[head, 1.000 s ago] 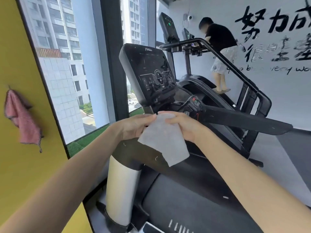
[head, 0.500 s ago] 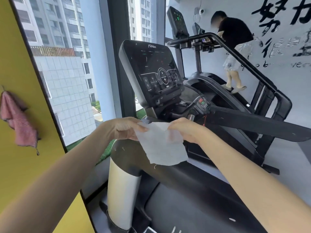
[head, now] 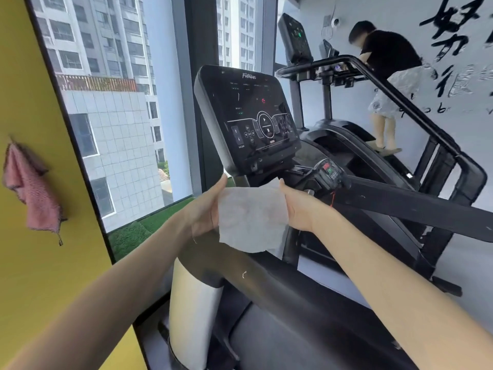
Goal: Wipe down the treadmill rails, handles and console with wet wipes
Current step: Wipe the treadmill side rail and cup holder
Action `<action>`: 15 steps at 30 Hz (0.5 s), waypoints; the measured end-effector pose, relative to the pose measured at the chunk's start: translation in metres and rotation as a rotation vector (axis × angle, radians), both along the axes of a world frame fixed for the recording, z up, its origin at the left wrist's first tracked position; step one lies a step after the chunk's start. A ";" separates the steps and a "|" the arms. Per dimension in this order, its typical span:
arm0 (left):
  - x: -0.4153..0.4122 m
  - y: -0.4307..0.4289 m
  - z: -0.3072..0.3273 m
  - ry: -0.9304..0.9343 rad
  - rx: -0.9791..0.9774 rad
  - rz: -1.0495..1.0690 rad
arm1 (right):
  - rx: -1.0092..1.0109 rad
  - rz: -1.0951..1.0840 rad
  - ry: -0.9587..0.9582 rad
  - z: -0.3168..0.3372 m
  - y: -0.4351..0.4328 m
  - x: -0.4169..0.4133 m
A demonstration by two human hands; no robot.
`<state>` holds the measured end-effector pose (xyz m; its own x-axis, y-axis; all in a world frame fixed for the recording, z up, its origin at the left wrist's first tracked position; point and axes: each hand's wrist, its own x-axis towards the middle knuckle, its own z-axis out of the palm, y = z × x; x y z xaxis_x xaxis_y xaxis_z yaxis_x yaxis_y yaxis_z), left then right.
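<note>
Within the last 1 s the wet wipe (head: 252, 217), previously held drooping, has been pulled flat between the left hand (head: 205, 209) and right hand (head: 298, 206), fingers clamped on its 2 side edges, just below the console (head: 245, 116), so wiping is judged ready to begin.

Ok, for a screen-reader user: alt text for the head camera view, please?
A left hand and a right hand hold a thin white wet wipe spread between them, just below a black treadmill console. A pink cloth hangs on the yellow wall.
</note>
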<state>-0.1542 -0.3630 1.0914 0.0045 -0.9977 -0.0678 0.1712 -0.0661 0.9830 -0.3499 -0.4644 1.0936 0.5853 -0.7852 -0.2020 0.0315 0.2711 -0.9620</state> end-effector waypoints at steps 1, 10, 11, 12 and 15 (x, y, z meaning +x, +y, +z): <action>0.003 -0.001 0.001 -0.033 -0.003 -0.009 | -0.023 0.029 -0.020 0.000 0.000 -0.001; 0.012 -0.028 0.013 -0.179 -0.069 0.016 | -0.271 0.098 0.109 0.006 -0.009 0.004; 0.016 -0.032 0.015 -0.173 -0.148 0.024 | -0.314 0.066 0.076 0.007 -0.012 0.006; 0.020 -0.036 0.018 -0.189 -0.215 0.017 | -0.361 0.031 0.030 0.009 -0.016 0.008; 0.034 -0.050 0.027 -0.362 -0.296 -0.078 | -0.516 -0.063 0.023 0.017 -0.024 0.015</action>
